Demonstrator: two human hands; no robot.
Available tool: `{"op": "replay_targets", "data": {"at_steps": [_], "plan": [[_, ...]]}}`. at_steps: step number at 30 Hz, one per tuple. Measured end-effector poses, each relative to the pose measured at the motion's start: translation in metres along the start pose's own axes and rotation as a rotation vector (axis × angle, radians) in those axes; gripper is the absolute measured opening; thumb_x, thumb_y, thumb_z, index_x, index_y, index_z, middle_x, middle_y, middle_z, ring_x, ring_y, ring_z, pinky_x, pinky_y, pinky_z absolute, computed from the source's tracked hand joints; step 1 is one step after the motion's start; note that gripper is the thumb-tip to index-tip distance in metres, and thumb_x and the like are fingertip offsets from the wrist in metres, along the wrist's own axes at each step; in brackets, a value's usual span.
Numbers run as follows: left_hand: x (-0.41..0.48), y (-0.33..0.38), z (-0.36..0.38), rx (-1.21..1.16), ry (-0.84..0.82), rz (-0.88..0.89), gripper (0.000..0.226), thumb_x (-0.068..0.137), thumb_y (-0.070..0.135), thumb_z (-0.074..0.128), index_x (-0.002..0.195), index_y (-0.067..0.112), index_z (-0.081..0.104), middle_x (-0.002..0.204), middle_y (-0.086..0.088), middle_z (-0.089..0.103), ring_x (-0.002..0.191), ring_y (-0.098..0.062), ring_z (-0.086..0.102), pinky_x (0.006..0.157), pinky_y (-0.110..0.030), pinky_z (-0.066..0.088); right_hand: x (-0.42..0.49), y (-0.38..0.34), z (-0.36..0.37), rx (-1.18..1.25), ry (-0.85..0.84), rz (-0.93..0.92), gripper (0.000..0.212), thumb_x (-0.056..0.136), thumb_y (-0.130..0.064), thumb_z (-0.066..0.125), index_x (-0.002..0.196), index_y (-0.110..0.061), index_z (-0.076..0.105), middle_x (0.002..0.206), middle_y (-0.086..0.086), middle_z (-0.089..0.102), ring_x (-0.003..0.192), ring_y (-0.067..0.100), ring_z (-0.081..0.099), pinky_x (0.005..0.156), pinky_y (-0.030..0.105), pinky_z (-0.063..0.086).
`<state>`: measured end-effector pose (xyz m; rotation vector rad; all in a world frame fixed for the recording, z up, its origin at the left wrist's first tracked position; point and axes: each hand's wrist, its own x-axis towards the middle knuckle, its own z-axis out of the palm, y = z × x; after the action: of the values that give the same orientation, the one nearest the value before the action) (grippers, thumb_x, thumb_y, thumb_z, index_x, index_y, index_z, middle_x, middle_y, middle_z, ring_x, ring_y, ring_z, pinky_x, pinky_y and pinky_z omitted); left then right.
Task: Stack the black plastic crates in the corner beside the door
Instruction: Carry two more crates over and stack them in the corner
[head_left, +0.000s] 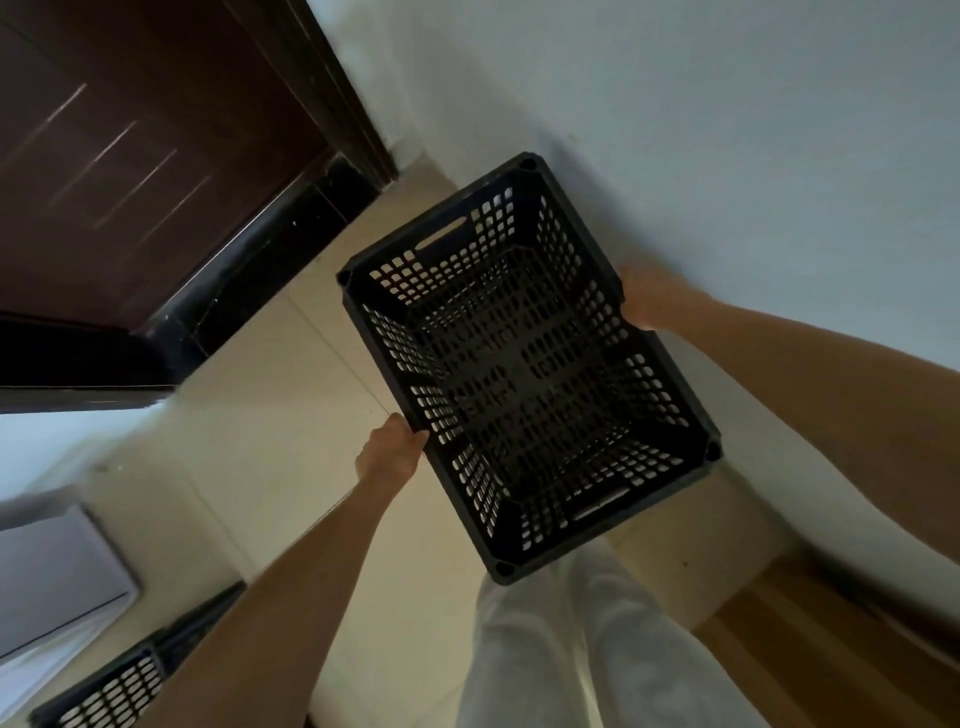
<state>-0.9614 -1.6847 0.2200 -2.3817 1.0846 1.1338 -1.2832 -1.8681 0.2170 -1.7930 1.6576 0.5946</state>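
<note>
A black plastic crate (524, 364) with perforated walls and floor is held above the tiled floor, open side up, close to the white wall. My left hand (389, 449) grips its left long rim. Across from it, my right hand (652, 299) grips the right long rim. The crate's far short end points toward the corner by the dark door (140, 156). A second black crate (130, 680) lies on the floor at the lower left, partly hidden by my left forearm.
A white wall (727, 130) runs along the right. The dark door frame and a black threshold (260, 275) meet it at the top. Beige floor tiles (291, 441) lie below. A grey panel (57, 577) is at left, a wooden surface (831, 649) at lower right.
</note>
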Motion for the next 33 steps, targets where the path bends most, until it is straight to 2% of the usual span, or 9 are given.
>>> {"op": "replay_targets", "data": {"at_steps": [5, 13, 16, 19, 22, 28, 29, 31, 33], "plan": [[0.009, -0.004, 0.003, -0.008, -0.029, 0.012, 0.028, 0.094, 0.04, 0.055, 0.106, 0.014, 0.056, 0.1, -0.01, 0.069, 0.095, -0.029, 0.066, 0.086, -0.04, 0.05, 0.003, 0.002, 0.008, -0.018, 0.072, 0.004, 0.039, 0.094, -0.008, 0.046, 0.132, 0.001, 0.046, 0.128, 0.022, 0.056, 0.114, 0.037, 0.057, 0.088, 0.04, 0.051], [0.008, 0.003, 0.01, -0.061, -0.049, 0.015, 0.033, 0.094, 0.031, 0.058, 0.116, 0.006, 0.056, 0.109, -0.018, 0.068, 0.1, -0.034, 0.067, 0.091, -0.044, 0.053, -0.003, 0.012, 0.014, -0.02, 0.095, -0.008, 0.043, 0.092, -0.007, 0.046, 0.135, -0.003, 0.041, 0.129, 0.024, 0.054, 0.117, 0.04, 0.055, 0.094, 0.048, 0.05], [0.005, 0.003, 0.017, -0.072, -0.05, 0.017, 0.033, 0.094, 0.03, 0.058, 0.117, 0.006, 0.055, 0.107, -0.017, 0.069, 0.098, -0.033, 0.067, 0.089, -0.04, 0.053, -0.004, 0.015, 0.018, -0.014, 0.126, -0.03, 0.045, 0.093, -0.006, 0.045, 0.137, -0.001, 0.038, 0.131, 0.025, 0.051, 0.118, 0.04, 0.054, 0.094, 0.045, 0.05], [0.0, 0.003, 0.027, -0.083, -0.075, 0.021, 0.031, 0.094, 0.028, 0.059, 0.116, 0.006, 0.058, 0.101, -0.016, 0.071, 0.094, -0.03, 0.069, 0.083, -0.033, 0.051, -0.005, 0.016, 0.018, 0.001, 0.167, -0.086, 0.042, 0.094, -0.004, 0.046, 0.135, 0.004, 0.04, 0.13, 0.028, 0.051, 0.114, 0.039, 0.055, 0.083, 0.037, 0.047], [-0.005, -0.001, 0.037, -0.136, -0.098, 0.026, 0.031, 0.094, 0.026, 0.06, 0.117, 0.006, 0.059, 0.106, -0.014, 0.07, 0.085, -0.027, 0.069, 0.081, -0.032, 0.052, -0.005, 0.015, 0.018, -0.009, 0.188, -0.12, 0.038, 0.095, -0.007, 0.047, 0.131, 0.005, 0.042, 0.122, 0.028, 0.056, 0.106, 0.037, 0.058, 0.072, 0.031, 0.041], [-0.003, -0.004, 0.042, -0.191, -0.099, 0.078, 0.037, 0.096, 0.028, 0.06, 0.124, 0.006, 0.052, 0.115, -0.013, 0.066, 0.077, -0.018, 0.064, 0.064, -0.026, 0.048, -0.006, 0.018, 0.027, 0.022, 0.149, -0.067, 0.041, 0.093, -0.005, 0.047, 0.132, 0.003, 0.04, 0.127, 0.026, 0.052, 0.11, 0.037, 0.056, 0.073, 0.032, 0.039], [-0.002, -0.003, 0.044, -0.195, -0.085, 0.084, 0.038, 0.095, 0.029, 0.06, 0.124, 0.006, 0.051, 0.115, -0.014, 0.066, 0.08, -0.02, 0.065, 0.068, -0.029, 0.052, -0.007, 0.02, 0.028, 0.036, 0.142, -0.067, 0.042, 0.093, -0.006, 0.048, 0.133, 0.003, 0.039, 0.127, 0.025, 0.052, 0.11, 0.036, 0.056, 0.073, 0.032, 0.04], [0.0, -0.002, 0.048, -0.234, -0.058, 0.085, 0.039, 0.096, 0.029, 0.059, 0.125, 0.006, 0.049, 0.116, -0.014, 0.064, 0.094, -0.028, 0.067, 0.087, -0.041, 0.056, -0.007, 0.025, 0.031, 0.069, 0.119, -0.05, 0.048, 0.094, -0.008, 0.049, 0.139, 0.002, 0.034, 0.13, 0.025, 0.05, 0.109, 0.036, 0.056, 0.074, 0.032, 0.043], [0.001, -0.002, 0.051, -0.283, -0.049, 0.083, 0.039, 0.096, 0.028, 0.059, 0.126, 0.006, 0.046, 0.116, -0.014, 0.062, 0.093, -0.029, 0.067, 0.092, -0.044, 0.055, -0.009, 0.03, 0.038, 0.11, 0.088, 0.015, 0.056, 0.094, -0.007, 0.049, 0.145, 0.001, 0.026, 0.132, 0.025, 0.049, 0.105, 0.034, 0.057, 0.07, 0.031, 0.043]]}}
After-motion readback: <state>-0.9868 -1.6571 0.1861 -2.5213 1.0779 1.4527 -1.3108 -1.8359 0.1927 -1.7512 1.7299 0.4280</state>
